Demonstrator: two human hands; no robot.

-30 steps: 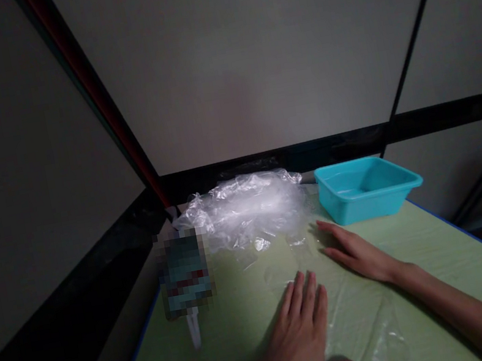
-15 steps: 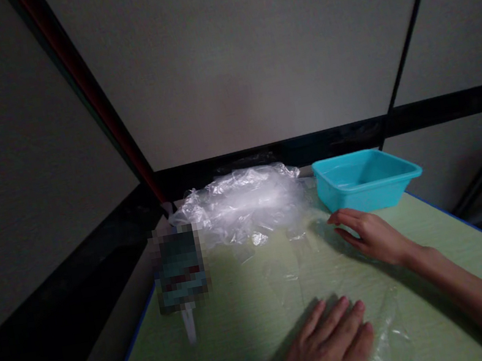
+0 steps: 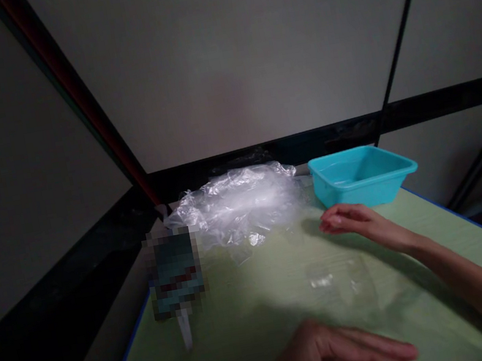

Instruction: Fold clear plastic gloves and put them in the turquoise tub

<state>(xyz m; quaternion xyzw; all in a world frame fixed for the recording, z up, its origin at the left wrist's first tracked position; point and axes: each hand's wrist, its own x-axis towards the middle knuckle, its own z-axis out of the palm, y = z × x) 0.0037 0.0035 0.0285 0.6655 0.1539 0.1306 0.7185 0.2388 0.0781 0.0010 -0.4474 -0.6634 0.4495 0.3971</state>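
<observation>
My left hand [image 3: 337,356] is at the bottom edge, knuckles raised and fingers pointing right, pressed together. Its fingertips run partly out of the picture, and what they pinch cannot be made out. My right hand [image 3: 350,220] hovers in front of the teal basin, fingers bent and closed towards the thumb; anything between them is too thin to see. A sheet of clear plastic film [image 3: 324,281] shows by its glints on the table between the two hands. Farther back lies a crumpled heap of clear plastic bags [image 3: 245,201].
The teal basin [image 3: 364,190] stands at the table's back right. A blurred-out dark green item [image 3: 176,273] with a pale strip sits at the left edge. The pale green table [image 3: 226,307] has blue edging and meets panelled walls behind and on the left.
My left hand has lifted from lying flat, turned and shifted right, its fingers closing. My right hand's fingers have drawn together. The film between them has shifted.
</observation>
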